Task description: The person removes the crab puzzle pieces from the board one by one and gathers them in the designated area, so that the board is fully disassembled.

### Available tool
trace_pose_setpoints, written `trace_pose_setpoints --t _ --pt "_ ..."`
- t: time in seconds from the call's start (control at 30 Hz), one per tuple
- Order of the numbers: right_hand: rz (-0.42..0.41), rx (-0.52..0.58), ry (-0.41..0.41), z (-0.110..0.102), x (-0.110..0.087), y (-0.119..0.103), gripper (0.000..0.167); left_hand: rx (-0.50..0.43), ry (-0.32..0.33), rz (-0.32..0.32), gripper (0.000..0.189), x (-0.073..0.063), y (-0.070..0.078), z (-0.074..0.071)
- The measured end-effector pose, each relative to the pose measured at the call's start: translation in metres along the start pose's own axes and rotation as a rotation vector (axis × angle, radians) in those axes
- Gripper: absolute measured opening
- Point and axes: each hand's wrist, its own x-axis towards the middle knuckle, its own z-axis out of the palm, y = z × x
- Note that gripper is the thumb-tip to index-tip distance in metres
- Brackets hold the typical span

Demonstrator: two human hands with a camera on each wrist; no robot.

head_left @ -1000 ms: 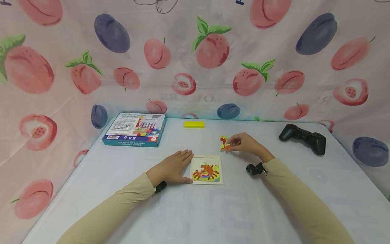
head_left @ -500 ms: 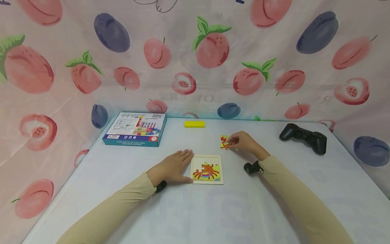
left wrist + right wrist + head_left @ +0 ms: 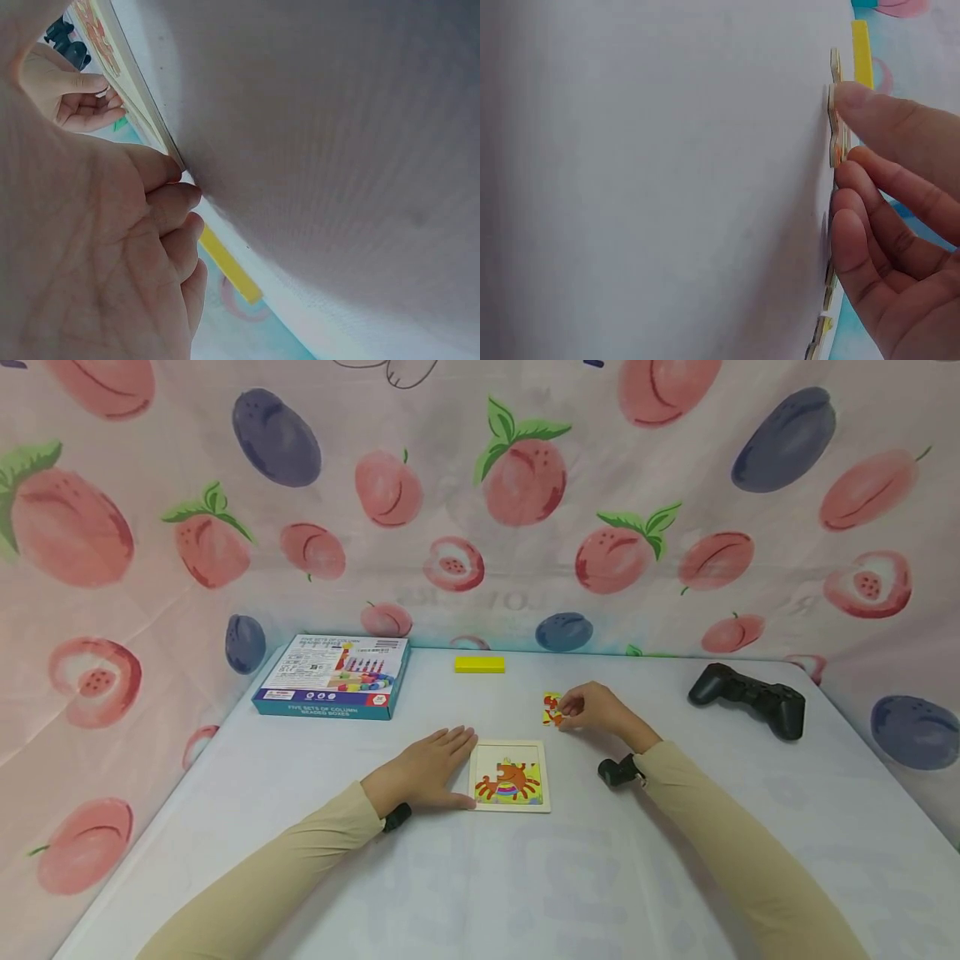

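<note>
Head view, backdrop [image 3: 450, 485]: fruit-printed cloth, beyond the far edge of the white table [image 3: 480, 885].
Box [image 3: 330, 681]: far left, lying flat, apart from both hands.
Left hand [image 3: 423, 772]: fingers extended, fingertips and thumb touching the left side of the puzzle frame [image 3: 546, 777]; nothing grasped. Judged a sound brace; pressure should be light, so the frame does not skew.
Right hand [image 3: 596, 708]: fingers curled, thumb and forefinger narrowly apart, pinching the puzzle piece [image 3: 550, 703]. Judged good practice: firm hold on the edges, a level lift, outline turned to suit before lowering.
Controller [image 3: 747, 700]: black, far right, outside the short path between piece and frame.
Frame contents: orange creature across the lower part; upper left bare.
Yellow block [image 3: 480, 665]: far centre, no obstruction.
Wrist camera [image 3: 618, 771]: on the right wrist, near the frame's right side; judged the likeliest snag.
Piece location: far and right of the frame, at table level; whether lifted cannot be told. Right wrist view shows further wooden edges [image 3: 819, 337], count uncertain.
</note>
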Motion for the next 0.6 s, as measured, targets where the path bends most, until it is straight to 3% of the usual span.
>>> trace_pose_setpoints --t 0.6 --pt "0.036 -0.013 -0.013 0.0004 0.0034 -0.0004 0.023 -0.004 0.002 0.007 0.098 0.0006 -0.0012 0.0012"
